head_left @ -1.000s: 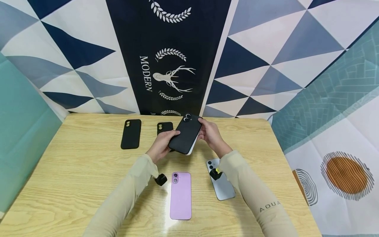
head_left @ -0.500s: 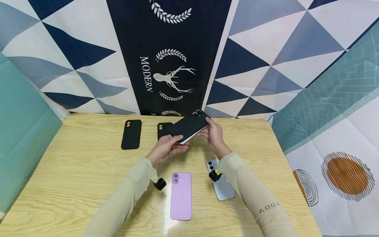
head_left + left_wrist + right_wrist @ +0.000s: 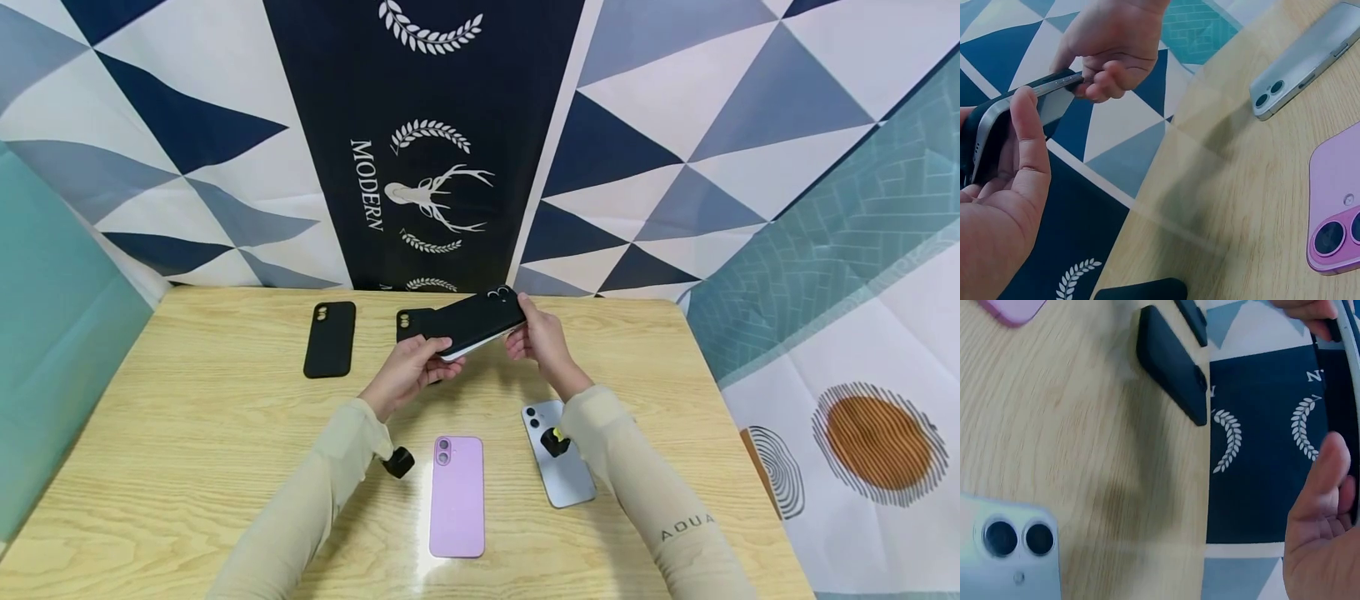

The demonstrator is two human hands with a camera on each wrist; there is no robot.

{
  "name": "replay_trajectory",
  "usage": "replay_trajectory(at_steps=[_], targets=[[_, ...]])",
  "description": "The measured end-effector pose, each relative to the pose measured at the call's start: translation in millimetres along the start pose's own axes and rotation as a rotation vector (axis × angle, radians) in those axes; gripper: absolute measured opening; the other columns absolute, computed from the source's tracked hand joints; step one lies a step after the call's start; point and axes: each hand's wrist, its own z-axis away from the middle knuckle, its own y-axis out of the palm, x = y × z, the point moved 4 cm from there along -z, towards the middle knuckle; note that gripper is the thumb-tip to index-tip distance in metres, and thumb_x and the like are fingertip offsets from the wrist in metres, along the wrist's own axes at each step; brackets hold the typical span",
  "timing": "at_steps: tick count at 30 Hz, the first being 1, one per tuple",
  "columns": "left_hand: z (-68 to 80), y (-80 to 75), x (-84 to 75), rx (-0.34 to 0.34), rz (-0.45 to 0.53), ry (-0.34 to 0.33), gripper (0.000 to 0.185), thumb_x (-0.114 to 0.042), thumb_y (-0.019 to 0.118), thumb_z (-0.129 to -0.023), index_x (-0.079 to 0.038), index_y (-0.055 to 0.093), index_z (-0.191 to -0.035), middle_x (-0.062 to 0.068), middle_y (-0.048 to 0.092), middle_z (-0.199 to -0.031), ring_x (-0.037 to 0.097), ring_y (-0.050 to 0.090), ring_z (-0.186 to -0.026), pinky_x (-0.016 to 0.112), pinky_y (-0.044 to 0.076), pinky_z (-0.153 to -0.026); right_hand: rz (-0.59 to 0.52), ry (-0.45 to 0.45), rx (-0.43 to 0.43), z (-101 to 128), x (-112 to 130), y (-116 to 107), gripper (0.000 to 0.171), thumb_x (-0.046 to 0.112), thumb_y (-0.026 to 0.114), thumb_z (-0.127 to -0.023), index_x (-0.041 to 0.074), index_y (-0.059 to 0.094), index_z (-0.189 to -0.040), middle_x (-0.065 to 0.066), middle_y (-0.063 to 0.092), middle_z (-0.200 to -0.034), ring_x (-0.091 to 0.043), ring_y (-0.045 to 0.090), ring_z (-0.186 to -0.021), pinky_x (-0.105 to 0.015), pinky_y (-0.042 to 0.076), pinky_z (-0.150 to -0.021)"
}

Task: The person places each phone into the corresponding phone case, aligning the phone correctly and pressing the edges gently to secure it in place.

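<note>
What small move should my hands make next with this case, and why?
I'd probably squeeze the phone and case together along their near edge. A pale strip of phone shows beneath the case there, so it looks not fully seated, and your left hand and right hand hold opposite ends.

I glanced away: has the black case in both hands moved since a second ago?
Yes. In the head view, the black case has turned: its camera end went right against the printed deer, its near end away from the pink phone.
</note>
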Motion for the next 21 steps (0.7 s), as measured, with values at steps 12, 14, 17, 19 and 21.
replay_trajectory(at_steps=[12, 14, 17, 19, 21], targets=[[0.8, -1.0, -4.6, -0.014, 0.015, 0.013, 0.012, -0.014, 0.047, -0.097, -0.002, 0.046, -0.100, 0.002, 0.069, -0.071, 0.006, 0.063, -0.061, 0.015, 0.055, -0.060, 0.123, -0.095, 0.007, 10, 10, -4, 0.052, 0.040, 0.034, -0.101, 0.005, 0.042, -0.063, 0.002, 0.046, -0.044, -0.007, 0.041, -0.033, -0.020, 0.031, -0.034], [0.4, -1.9, -5.3, -0.018, 0.014, 0.011, 0.013, -0.015, 0.047, -0.096, -0.003, 0.047, -0.100, 0.002, 0.069, -0.072, 0.006, 0.064, -0.062, 0.015, 0.055, -0.060, 0.108, -0.102, -0.007, 4, 6, -5, 0.052, 0.042, 0.036, -0.100, 0.008, 0.043, -0.061, 0.003, 0.045, -0.044, -0.006, 0.040, -0.034, -0.019, 0.029, -0.034], [-0.6, -3.0, -6.4, -0.031, 0.003, 0.011, 0.014, -0.016, 0.049, -0.096, -0.003, 0.047, -0.100, 0.002, 0.069, -0.073, 0.006, 0.064, -0.063, 0.015, 0.055, -0.061, 0.079, -0.114, -0.031, 0, 2, -6, 0.052, 0.042, 0.037, -0.099, 0.009, 0.044, -0.060, 0.005, 0.044, -0.044, -0.005, 0.037, -0.035, -0.017, 0.029, -0.033], [-0.9, -3.7, -7.0, -0.040, -0.007, 0.013, 0.014, -0.017, 0.049, -0.096, -0.004, 0.048, -0.099, 0.002, 0.069, -0.073, 0.006, 0.064, -0.063, 0.015, 0.055, -0.061, 0.057, -0.118, -0.044, -1, 1, -6, 0.052, 0.041, 0.037, -0.100, 0.010, 0.044, -0.059, 0.005, 0.043, -0.044, -0.005, 0.037, -0.036, -0.016, 0.029, -0.034], [-0.6, -4.2, -7.5, -0.044, -0.016, 0.015, 0.013, -0.017, 0.049, -0.096, -0.005, 0.048, -0.099, 0.001, 0.069, -0.074, 0.006, 0.064, -0.064, 0.015, 0.055, -0.061, 0.038, -0.126, -0.056, -1, 1, -5, 0.052, 0.040, 0.037, -0.100, 0.010, 0.044, -0.058, 0.005, 0.043, -0.044, -0.005, 0.037, -0.036, -0.016, 0.029, -0.033]])
